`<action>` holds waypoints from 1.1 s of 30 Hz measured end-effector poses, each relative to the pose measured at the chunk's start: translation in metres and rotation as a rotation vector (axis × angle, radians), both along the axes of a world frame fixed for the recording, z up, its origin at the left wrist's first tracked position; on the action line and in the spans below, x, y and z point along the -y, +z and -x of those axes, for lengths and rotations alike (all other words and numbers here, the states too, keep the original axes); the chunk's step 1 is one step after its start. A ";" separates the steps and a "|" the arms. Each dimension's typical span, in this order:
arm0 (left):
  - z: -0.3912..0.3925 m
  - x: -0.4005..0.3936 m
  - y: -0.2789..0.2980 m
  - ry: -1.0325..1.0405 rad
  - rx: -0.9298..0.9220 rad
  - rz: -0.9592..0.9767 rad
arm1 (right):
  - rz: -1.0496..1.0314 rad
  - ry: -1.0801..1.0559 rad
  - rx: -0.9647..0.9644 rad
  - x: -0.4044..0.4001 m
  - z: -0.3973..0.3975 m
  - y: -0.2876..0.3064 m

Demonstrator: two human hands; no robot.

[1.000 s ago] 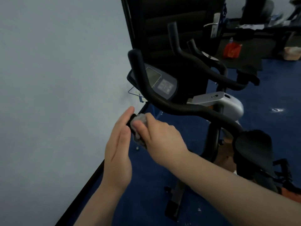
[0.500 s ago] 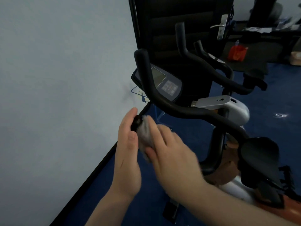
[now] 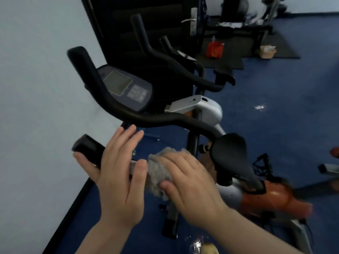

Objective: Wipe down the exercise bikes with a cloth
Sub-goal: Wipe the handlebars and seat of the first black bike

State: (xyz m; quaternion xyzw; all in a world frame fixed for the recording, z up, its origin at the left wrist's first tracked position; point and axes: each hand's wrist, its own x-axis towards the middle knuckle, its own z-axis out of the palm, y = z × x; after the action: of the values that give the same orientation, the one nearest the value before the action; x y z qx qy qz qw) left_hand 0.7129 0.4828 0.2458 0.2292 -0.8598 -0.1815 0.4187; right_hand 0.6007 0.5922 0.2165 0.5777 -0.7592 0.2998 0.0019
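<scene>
Blue carpet (image 3: 275, 136) covers the floor under everything I see, with a pale wall (image 3: 36, 88) running along beyond my left hand (image 3: 117, 182). That hand wraps the near handlebar (image 3: 88, 146) of the exercise bike (image 3: 201, 109), thumb under the black grip and fingers laid over the top, so it is clasped on the bar. Just to its right, my right hand (image 3: 190, 184) presses the grey cloth (image 3: 159, 173) around the same bar, fingers curled over the fabric and thumb tucked beneath it; the two hands sit almost touching. Above and beyond my fingers the far handlebar (image 3: 128, 114) sweeps across the view, partly blocking the console (image 3: 126, 87) with its grey screen and button pad. Past my right hand sits the black saddle (image 3: 231, 153), and beyond it an orange and silver body of the frame (image 3: 266, 197). Farther off, behind the console, a second set of black handlebars (image 3: 165, 55) stands before a dark door (image 3: 146, 24) with a metal handle (image 3: 190, 20). Well away on the right, a red bag (image 3: 214, 49) and a small beige basket (image 3: 267, 51) rest on a dark mat (image 3: 286, 52). A wet patch (image 3: 197, 244) glints on the carpet below my right wrist.
</scene>
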 end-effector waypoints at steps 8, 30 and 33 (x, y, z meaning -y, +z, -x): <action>0.001 0.007 -0.016 0.137 0.139 0.258 | 0.137 -0.416 0.620 0.003 -0.041 -0.006; 0.008 0.001 -0.019 0.209 0.037 0.244 | 0.142 -0.278 0.230 0.019 -0.049 0.005; 0.003 0.006 -0.013 0.266 -0.006 0.190 | 0.104 -0.146 0.177 0.029 -0.043 0.021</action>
State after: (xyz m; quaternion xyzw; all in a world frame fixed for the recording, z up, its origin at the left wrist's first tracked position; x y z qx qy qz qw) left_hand 0.7101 0.4773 0.2330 0.2996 -0.8340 -0.0430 0.4614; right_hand 0.6436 0.5631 0.2370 0.4913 -0.7798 0.3877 -0.0137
